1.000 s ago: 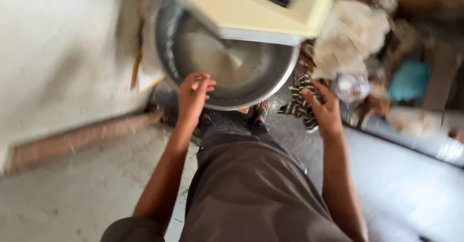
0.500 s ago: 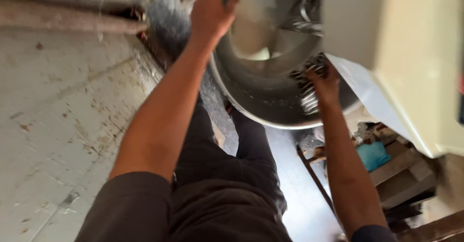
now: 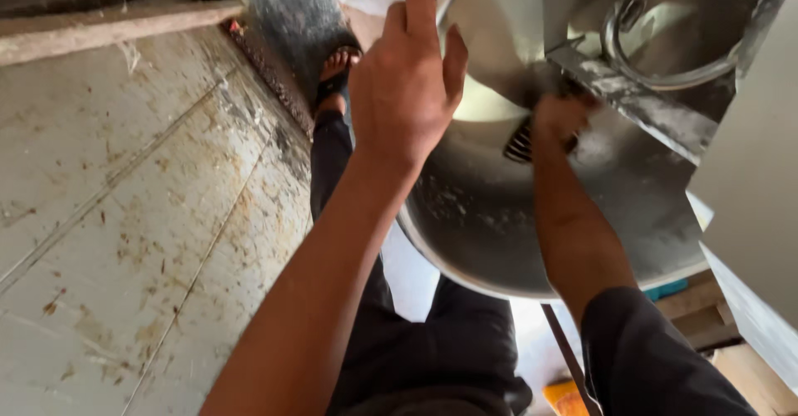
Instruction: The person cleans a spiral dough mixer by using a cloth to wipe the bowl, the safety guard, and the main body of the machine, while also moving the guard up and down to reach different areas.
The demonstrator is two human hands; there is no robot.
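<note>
One large steel mixing bowl (image 3: 532,216) sits under the mixer head, right of the stained floor (image 3: 125,216). The left hand (image 3: 407,83) lies flat and open over its near rim; the right hand (image 3: 559,121) reaches inside, its grip seemingly closed on a dark striped cloth (image 3: 522,143). The bowl looks heavy, rigid and slick, and the rim offers the surest hold. One curved dough hook (image 3: 657,50) hangs above.

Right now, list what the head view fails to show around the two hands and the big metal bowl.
- Right hand fingers: inside the metal bowl, pressed into a striped cloth; grip unclear.
- Bowl's far rim: cut off by the top edge.
- Mixer hook: its attachment hidden by the machine body.
- Left hand palm: faces away.
</note>
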